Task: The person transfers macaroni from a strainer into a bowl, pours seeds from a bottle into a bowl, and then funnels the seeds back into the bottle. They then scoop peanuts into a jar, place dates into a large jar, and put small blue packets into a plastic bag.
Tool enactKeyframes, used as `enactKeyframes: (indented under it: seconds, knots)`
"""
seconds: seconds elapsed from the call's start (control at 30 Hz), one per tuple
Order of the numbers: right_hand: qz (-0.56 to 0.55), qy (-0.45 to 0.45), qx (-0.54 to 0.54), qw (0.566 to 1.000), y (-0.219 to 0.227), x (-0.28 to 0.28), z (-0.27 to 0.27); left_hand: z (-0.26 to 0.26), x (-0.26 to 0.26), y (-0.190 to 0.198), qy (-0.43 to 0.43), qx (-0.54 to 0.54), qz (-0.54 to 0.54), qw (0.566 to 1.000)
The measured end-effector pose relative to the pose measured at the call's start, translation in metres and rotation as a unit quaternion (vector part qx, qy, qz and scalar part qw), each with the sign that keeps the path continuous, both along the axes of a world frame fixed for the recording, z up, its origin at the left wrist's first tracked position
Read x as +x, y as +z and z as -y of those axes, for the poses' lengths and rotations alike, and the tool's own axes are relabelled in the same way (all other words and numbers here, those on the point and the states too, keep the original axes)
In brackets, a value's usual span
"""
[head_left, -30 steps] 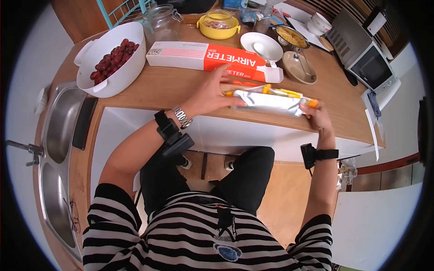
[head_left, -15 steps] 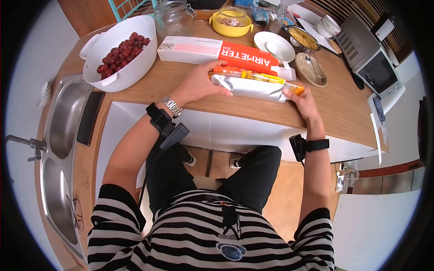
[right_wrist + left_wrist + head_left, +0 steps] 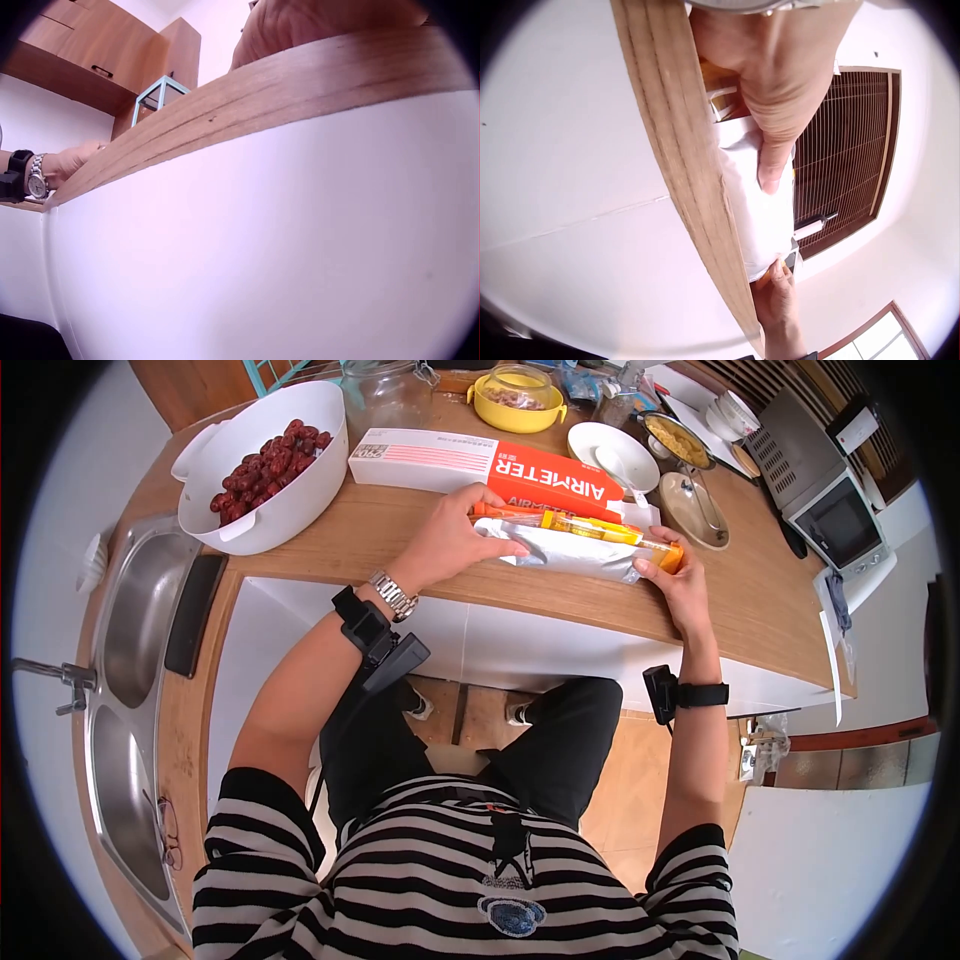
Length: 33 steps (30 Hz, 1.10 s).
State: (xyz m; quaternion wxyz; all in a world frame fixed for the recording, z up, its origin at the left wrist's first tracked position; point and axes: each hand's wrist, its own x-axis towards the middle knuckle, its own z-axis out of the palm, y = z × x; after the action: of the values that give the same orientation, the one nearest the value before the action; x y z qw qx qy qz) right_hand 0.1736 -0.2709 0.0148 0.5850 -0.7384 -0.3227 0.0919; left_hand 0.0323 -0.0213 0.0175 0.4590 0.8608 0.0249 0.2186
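A long soft pack [image 3: 575, 550], silver on its front with an orange and yellow upper side, lies near the counter's front edge. My left hand [image 3: 450, 538] grips its left end, thumb on the silver front and fingers over the top. At the other end my right hand [image 3: 683, 582] holds the orange corner, thumb in front and fingers behind. In the left wrist view the left thumb [image 3: 771, 176] presses the pack's pale side. Just behind the pack is a long white and orange AIRMETER box [image 3: 430, 460], its right end flap open.
A white pot [image 3: 230, 530] of dark red fruit stands left, a glass jar [image 3: 385, 400] behind. A yellow bowl [image 3: 515, 420], white plate [image 3: 640, 472], beige bowl [image 3: 680, 520] and strainer [image 3: 690, 458] stand beyond the box. The sink [image 3: 130, 610] is left, a microwave [image 3: 840, 525] right.
Both hands have drawn the pack left along the counter and closer to the box. The left thumb now lies farther onto its silver front. The head view has shifted slightly.
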Motion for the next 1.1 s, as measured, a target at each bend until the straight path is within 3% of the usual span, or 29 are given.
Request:
enactKeyframes:
  seconds: [0.1, 0.13, 0.17, 0.3, 0.37, 0.57, 0.77, 0.87, 0.93, 1.1]
  knots:
    - [0.032, -0.024, 0.016, 0.999, 0.001, -0.004, 0.001, 0.001, 0.000, -0.002, 0.001, 0.000, 0.014, 1.000]
    - [0.185, -0.076, -0.021, 0.980, 0.008, -0.008, -0.001, 0.001, 0.000, -0.002, 0.007, 0.010, 0.024, 1.000]
    - [0.332, -0.127, -0.057, 0.933, 0.016, -0.015, -0.004, 0.002, -0.001, -0.002, 0.008, 0.009, 0.024, 1.000]
    - [0.519, -0.114, -0.128, 0.837, 0.033, -0.049, -0.037, 0.002, 0.000, -0.004, 0.003, 0.007, 0.023, 1.000]
    - [0.535, -0.125, -0.182, 0.815, 0.026, -0.059, -0.056, 0.001, 0.000, -0.008, -0.001, 0.006, 0.035, 0.999]
    - [0.505, -0.094, -0.162, 0.843, 0.016, -0.073, -0.088, 0.001, -0.001, -0.010, 0.003, 0.028, 0.061, 0.998]
    - [0.528, -0.044, -0.134, 0.837, 0.020, -0.079, -0.097, 0.001, -0.001, -0.011, -0.014, 0.015, 0.086, 0.996]
    - [0.497, -0.008, -0.100, 0.862, 0.029, -0.073, -0.089, 0.003, -0.003, -0.007, -0.011, 0.016, 0.073, 0.997]
    - [0.379, 0.020, -0.080, 0.922, 0.036, -0.065, -0.077, 0.004, -0.004, -0.006, -0.008, -0.012, 0.050, 0.999]
    - [0.377, -0.008, -0.094, 0.921, 0.037, -0.044, -0.054, 0.004, -0.004, -0.008, -0.004, 0.044, 0.073, 0.996]
